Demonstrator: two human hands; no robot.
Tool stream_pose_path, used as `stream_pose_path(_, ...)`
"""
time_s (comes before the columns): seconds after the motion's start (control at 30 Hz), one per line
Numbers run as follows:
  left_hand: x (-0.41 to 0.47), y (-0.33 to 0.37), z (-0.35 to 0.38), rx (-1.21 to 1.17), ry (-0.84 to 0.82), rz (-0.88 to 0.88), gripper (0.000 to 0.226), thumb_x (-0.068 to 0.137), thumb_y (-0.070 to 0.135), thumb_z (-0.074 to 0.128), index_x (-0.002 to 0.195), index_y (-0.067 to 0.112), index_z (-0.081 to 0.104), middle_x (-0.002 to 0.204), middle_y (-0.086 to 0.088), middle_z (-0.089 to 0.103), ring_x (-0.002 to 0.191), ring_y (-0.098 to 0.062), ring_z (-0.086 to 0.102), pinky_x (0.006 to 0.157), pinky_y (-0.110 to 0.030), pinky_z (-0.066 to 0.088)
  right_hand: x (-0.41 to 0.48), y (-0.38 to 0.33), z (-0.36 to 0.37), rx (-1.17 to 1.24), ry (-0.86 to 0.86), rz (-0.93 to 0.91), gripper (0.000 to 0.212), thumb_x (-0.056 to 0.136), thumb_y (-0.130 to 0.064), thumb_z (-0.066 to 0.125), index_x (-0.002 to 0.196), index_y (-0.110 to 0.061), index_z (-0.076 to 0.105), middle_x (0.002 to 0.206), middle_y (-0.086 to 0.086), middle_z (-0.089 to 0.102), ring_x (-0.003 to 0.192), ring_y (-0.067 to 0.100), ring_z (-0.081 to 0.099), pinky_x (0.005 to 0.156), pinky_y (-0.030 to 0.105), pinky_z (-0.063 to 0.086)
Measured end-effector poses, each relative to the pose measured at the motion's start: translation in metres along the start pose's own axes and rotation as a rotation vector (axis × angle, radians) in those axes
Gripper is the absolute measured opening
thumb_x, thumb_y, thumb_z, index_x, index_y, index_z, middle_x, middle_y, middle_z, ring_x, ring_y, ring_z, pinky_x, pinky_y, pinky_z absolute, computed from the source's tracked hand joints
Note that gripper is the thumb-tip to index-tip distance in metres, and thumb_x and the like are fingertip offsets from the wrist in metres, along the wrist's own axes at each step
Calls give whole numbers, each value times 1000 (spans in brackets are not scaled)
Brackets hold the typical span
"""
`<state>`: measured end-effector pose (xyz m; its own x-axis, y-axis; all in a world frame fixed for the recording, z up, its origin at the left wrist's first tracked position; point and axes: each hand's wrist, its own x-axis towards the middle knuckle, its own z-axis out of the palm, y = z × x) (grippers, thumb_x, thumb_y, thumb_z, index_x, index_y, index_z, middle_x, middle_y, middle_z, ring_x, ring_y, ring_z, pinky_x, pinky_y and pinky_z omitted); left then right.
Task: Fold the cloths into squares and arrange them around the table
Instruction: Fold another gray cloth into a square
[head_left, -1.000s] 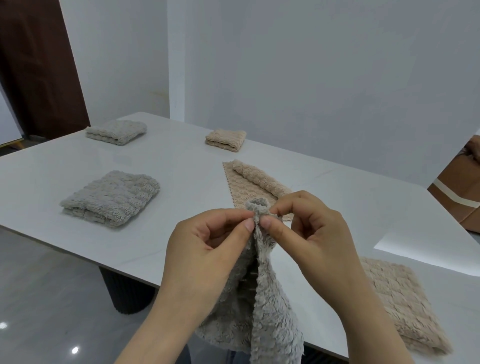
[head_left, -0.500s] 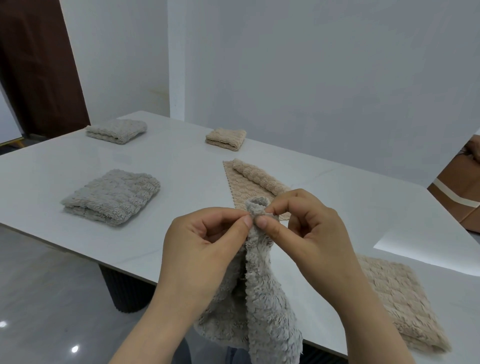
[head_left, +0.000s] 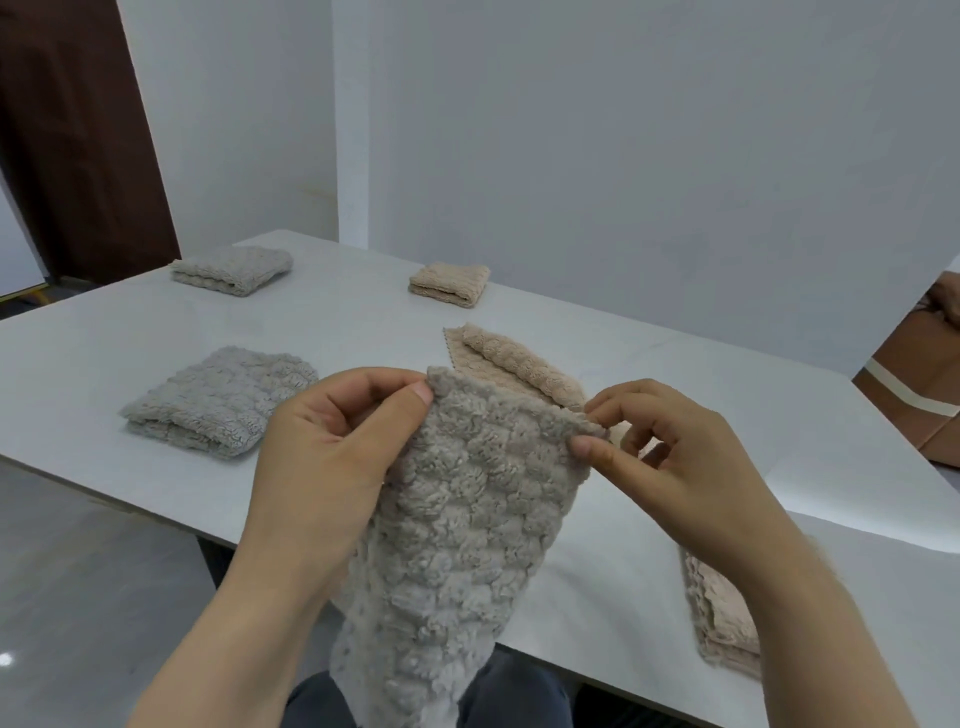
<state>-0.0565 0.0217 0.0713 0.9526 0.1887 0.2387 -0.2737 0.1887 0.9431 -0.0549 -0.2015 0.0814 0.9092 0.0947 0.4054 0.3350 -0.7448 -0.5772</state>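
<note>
grey cloth (head_left: 467, 519) hangs over the near edge of the table (head_left: 363, 332), long axis pointing down to the lap | left hand (head_left: 332, 441) and right hand (head_left: 675, 467) each pinch one top corner, fingers (head_left: 415, 397) closed on it | lay-down spot probably just ahead, equally near both hands

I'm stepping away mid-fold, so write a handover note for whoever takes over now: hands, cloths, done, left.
Left hand: pinches one top corner of the held grey cloth, which hangs over the near edge of the table.
Right hand: pinches the other top corner.
Done: near folded grey cloth, far folded grey cloth and far folded beige cloth lie spaced on the table.
Left: fold and place the held grey cloth; the middle beige cloth lies only partly folded; the right beige cloth is half hidden by the forearm, so check it.
</note>
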Motion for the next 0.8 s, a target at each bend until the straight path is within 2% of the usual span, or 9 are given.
stream_pose_path(0.13,3,-4,-4,37,9,25,21,81,13,67,66,25,74,56,11,63,47,-4,50,50,-17,44,-6,2,-4,103,-9,50,8,81,-32,72,74,-27,71,78,-12,69,61,7,57,55,19,42)
stream_pose_path(0.23,3,-7,-9,61,34,47,12,79,17,73,70,25,75,64,7,69,61,-10,60,68,-33,53,-8,-2,-7,201,21,71,7,78,-28,76,72,-26,73,74,-9,72,61,12,62,55,19,46)
stream_pose_path(0.3,3,-8,-11,94,69,69,16,81,15,70,71,26,75,67,7,71,67,-12,63,78,-41,55,-8,-5,-8,309,46,83,6,75,-24,78,71,-24,74,72,-5,73,66,15,66,60,22,51)
stream_pose_path(0.37,3,-8,-12,145,95,106,21,83,15,67,70,29,74,66,10,71,64,-6,62,76,-35,56,-8,-8,-7,430,72,81,9,71,-24,79,74,-20,72,70,0,71,65,16,65,64,27,52)
stream_pose_path(0.43,2,-7,-12,181,106,136,22,84,13,66,69,27,73,64,13,69,61,0,60,67,-20,55,-9,-11,-7,518,100,76,18,66,-27,78,79,-18,71,69,4,68,67,22,62,69,34,53)
stream_pose_path(0.5,0,-7,-10,240,111,168,20,87,14,63,72,26,69,61,16,66,57,3,56,58,-8,47,-11,-13,-6,560,115,71,20,66,-27,76,83,-19,70,70,8,67,68,25,61,71,38,53)
stream_pose_path(0.53,-2,-7,-8,286,115,189,19,88,15,62,74,27,66,61,15,64,56,2,54,54,-5,43,-12,-14,-5,569,120,64,19,67,-26,75,84,-19,70,70,8,67,66,22,60,69,35,53)
stream_pose_path(0.63,-4,-9,-3,408,121,259,17,91,17,58,77,28,61,72,0,60,58,-13,50,50,-8,37,-15,-18,-2,563,141,44,15,73,-24,70,87,-19,69,69,0,66,64,13,60,64,21,51)
stream_pose_path(0.8,-5,-11,0,458,77,319,15,93,16,54,82,25,58,65,-19,54,59,-29,44,46,-13,34,-17,-19,1,569,155,34,11,84,-14,65,94,-18,66,70,-4,60,64,9,58,62,18,49)
